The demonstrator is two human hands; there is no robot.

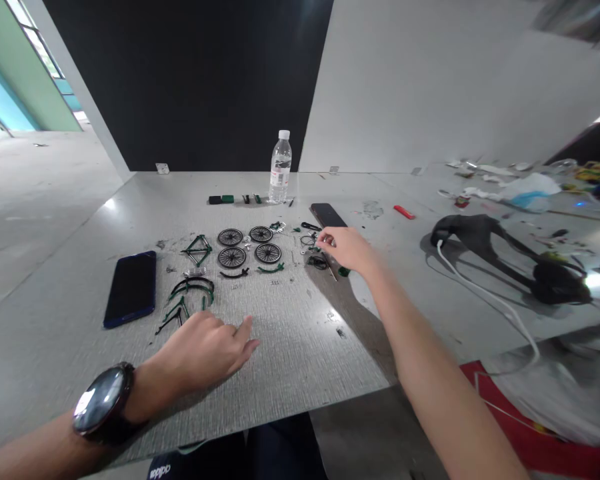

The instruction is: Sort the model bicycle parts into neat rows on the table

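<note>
Grey table | right hand over small parts | left hand beside green fenders

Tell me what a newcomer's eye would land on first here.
Four small spoked wheels lie in the middle of the table among green and black model parts. The right hand reaches over tiny pieces just right of them, while the left hand, watch on its wrist, rests near the front edge. A water bottle stands upright behind.

Four wheels, two phones (one blue), one bottle, one watch.
</note>
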